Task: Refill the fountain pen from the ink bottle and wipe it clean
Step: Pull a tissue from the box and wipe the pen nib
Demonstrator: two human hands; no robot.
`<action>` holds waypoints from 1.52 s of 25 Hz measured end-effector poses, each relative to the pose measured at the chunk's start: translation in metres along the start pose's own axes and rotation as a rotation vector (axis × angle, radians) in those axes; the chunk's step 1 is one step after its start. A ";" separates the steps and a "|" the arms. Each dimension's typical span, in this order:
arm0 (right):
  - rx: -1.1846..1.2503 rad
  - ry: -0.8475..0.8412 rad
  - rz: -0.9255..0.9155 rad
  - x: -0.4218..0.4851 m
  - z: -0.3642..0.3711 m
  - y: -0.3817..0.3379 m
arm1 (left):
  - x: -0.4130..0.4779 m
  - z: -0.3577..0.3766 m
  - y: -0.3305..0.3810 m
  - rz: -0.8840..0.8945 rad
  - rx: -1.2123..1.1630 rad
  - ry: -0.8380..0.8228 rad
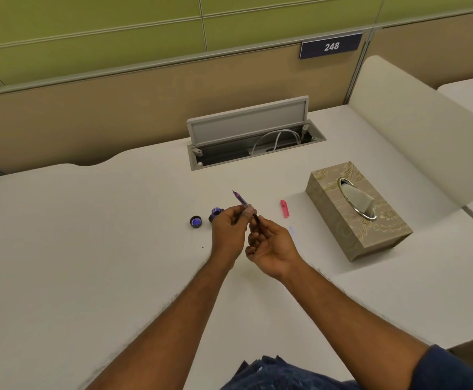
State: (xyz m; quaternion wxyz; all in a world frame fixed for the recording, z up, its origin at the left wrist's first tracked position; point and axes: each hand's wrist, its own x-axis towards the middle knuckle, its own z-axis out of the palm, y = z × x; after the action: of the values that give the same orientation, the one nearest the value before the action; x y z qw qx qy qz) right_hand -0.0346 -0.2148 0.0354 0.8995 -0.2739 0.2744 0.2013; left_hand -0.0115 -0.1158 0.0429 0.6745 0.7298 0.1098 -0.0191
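- We are seeing both hands meeting just below the middle of the frame, over the white desk [89,249].
- The left hand [228,233] is curling its fingers and thumb round the fountain pen [241,200] and gripping it narrowly along the body.
- The pen is tilting toward the upper left of the frame. Its dark pointed tip is sticking out past the left hand and staying clear of the desk.
- The right hand [270,246] is sitting just to the lower right of the left hand. Its thumb and forefinger are pinching the dark rear end of the pen, and its other fingers are curling loosely inward.
- The ink bottle [216,213] is standing open on the desk just above the left hand in the frame. The knuckles are partly hiding it, and blue-violet is showing at its mouth.
- The bottle cap [195,221] is lying mouth-up just left of the bottle, apart from both hands.
- A pink pen piece [285,208] is lying on the desk to the right of the hands, between them and the tissue box [339,220]. We cannot tell whether it is a cap or a barrel.
- The tissue box is sitting at the right of the frame, with a tissue poking out of its oval slot.
- A cable tray [246,122] is standing with its lid raised above the middle of the frame, and white cables are showing inside it.
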 end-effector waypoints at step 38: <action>-1.213 0.789 -1.082 -0.037 -0.102 -0.190 | -0.004 0.039 0.021 0.092 0.186 -0.035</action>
State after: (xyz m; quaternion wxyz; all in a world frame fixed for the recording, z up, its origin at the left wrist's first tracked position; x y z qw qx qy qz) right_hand -0.0047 -0.4300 0.0592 0.4128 -0.8420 0.2434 -0.2476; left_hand -0.0070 -0.1567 0.0610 0.6059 0.7930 0.0619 -0.0111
